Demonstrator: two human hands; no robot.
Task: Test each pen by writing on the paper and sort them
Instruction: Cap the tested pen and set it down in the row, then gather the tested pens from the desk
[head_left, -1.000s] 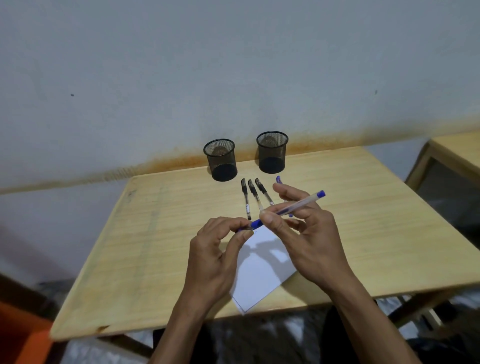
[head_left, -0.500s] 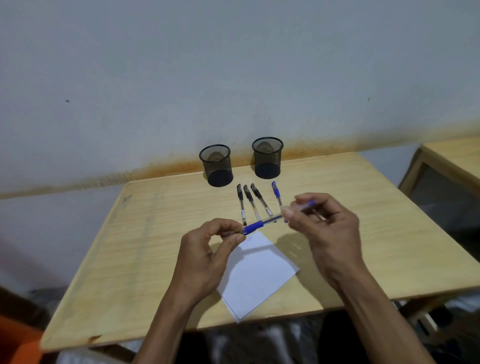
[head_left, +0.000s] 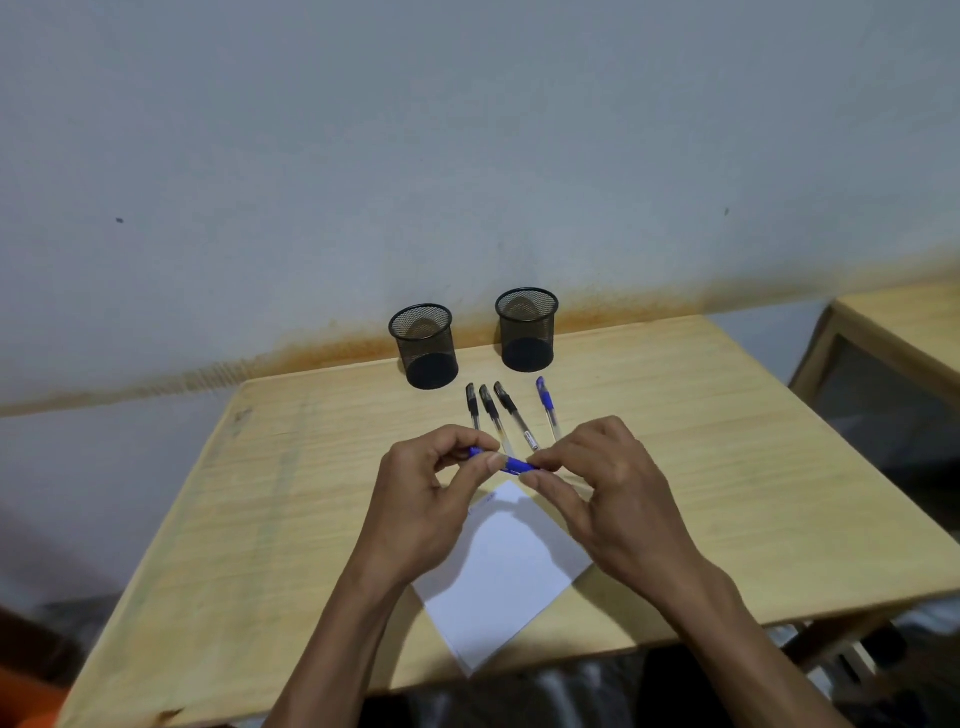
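A blue pen (head_left: 511, 464) is held level between both hands above the far corner of the white paper (head_left: 506, 577). My left hand (head_left: 423, 499) pinches its left end, where a bit of blue shows. My right hand (head_left: 605, 491) pinches its right part, hiding the clear barrel. Three black-capped pens (head_left: 491, 410) lie side by side on the wooden table (head_left: 291, 519) just beyond my hands, and a blue-capped pen (head_left: 546, 408) lies to their right. Two black mesh cups stand at the back, the left cup (head_left: 425, 345) and the right cup (head_left: 527, 330); both look empty.
The grey wall with a rusty stain runs right behind the cups. A second wooden table (head_left: 893, 332) stands to the right, with a gap between. The near table edge lies just below the paper's corner.
My right hand slid left along the pen toward my left hand, and the pen dropped from a tilt to nearly level. The lying blue pen is now uncovered.
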